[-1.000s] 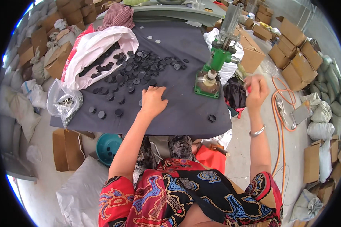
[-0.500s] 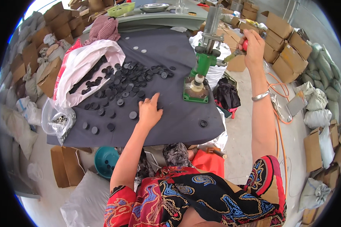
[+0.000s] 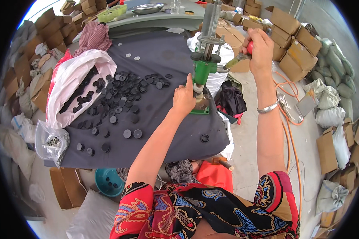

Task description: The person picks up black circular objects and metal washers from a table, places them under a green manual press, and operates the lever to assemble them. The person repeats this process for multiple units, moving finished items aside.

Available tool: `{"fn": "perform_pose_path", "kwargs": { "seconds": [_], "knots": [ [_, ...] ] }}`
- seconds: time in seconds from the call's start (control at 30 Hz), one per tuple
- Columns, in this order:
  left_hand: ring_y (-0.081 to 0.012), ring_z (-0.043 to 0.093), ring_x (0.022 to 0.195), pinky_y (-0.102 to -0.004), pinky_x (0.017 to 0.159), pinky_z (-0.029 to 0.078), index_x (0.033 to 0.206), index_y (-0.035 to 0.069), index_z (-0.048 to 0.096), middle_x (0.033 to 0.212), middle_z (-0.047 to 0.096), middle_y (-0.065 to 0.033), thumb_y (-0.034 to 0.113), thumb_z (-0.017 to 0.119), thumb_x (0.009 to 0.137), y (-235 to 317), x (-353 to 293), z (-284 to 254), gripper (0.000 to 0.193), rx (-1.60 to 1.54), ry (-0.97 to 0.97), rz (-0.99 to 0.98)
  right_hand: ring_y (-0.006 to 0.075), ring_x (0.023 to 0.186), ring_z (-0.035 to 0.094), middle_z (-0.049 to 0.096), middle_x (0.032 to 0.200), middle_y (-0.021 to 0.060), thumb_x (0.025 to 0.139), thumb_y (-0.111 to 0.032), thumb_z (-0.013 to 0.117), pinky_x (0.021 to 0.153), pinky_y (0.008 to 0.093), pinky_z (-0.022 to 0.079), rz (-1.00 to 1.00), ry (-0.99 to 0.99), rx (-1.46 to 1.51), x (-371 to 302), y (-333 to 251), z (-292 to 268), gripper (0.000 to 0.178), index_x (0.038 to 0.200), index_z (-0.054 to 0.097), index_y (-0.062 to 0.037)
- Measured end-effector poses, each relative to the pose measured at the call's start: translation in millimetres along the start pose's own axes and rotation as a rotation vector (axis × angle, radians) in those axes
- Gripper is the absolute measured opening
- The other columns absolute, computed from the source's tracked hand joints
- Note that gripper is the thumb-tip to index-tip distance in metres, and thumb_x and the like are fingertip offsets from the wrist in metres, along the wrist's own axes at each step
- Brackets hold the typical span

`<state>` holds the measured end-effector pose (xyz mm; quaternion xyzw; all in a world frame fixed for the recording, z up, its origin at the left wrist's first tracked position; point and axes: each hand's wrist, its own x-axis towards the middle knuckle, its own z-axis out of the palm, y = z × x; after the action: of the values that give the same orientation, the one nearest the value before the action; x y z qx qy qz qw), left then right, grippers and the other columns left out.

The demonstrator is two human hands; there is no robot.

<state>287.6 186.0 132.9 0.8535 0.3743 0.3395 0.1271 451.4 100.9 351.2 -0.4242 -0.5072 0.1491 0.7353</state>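
- Press (image 3: 202,73), green: right edge of bench (image 3: 187,139)
- Right hand (image 3: 262,49): closed round red knob (image 3: 250,47)
- Left hand (image 3: 184,99): beside press, index finger extended; whether it holds anything, I cannot tell
- Step, I judge: positioning; next calls for left fingers clear

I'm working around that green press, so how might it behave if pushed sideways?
The green press is likely stiff and heavy for its size: its body looks thick and metallic. It might tip: a tall column rises over a small base, and the red knob in the right hand sits out to one side. I can't see whether it is fastened down.
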Motion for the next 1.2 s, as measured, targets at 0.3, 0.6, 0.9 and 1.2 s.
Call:
{"fn": "perform_pose_path", "kwargs": {
  "seconds": [0.3,0.6,0.9,1.2],
  "knots": [
    [-0.0382,0.061,0.093,-0.0454,0.085,0.048,0.149,0.002,0.017,0.097,0.064,-0.0197,0.003,0.074,0.068,6.3,6.4,16.2,0.099,-0.180,0.021,-0.129,0.0126,0.044,0.049,0.053,0.055,0.0066,0.089,-0.013,0.056,0.044,0.0270,0.041,-0.050,0.024,0.054,-1.4,1.4,-0.3,0.023,0.069,0.053,-0.0020],
    [-0.0384,0.056,0.105,-0.0467,0.092,0.043,0.148,0.001,0.019,0.110,0.063,-0.0190,0.004,0.072,0.072,-1.4,-2.8,21.1,0.093,-0.387,0.068,-0.155,0.0108,0.047,0.048,0.053,0.056,0.0055,0.093,-0.009,0.052,0.047,0.0257,0.039,-0.181,0.049,-0.071,-78.9,12.3,-6.7,0.021,0.074,0.051,-0.0010],
    [-0.0353,0.056,0.103,-0.0456,0.089,0.044,0.136,0.003,0.044,0.106,0.064,-0.0159,0.004,0.071,0.073,-11.4,-60.5,-26.3,0.069,-0.266,0.142,-0.095,0.0226,0.060,0.054,0.054,0.065,0.0087,0.081,-0.001,0.054,0.070,0.0404,0.051,-0.605,-0.079,-0.174,-178.5,88.0,-20.6,0.012,0.069,0.051,-0.0011],
    [-0.0331,0.059,0.098,-0.0442,0.084,0.046,0.106,0.003,0.067,0.099,0.068,-0.0136,0.010,0.070,0.067,-76.3,-149.1,-131.7,0.039,0.128,0.086,-0.144,0.0086,0.055,0.050,0.054,0.060,0.0048,0.092,-0.007,0.052,0.051,0.0228,0.039,-0.200,-0.020,-0.148,-125.7,23.5,-11.3,0.022,0.071,0.050,-0.0010]
  ]
}}
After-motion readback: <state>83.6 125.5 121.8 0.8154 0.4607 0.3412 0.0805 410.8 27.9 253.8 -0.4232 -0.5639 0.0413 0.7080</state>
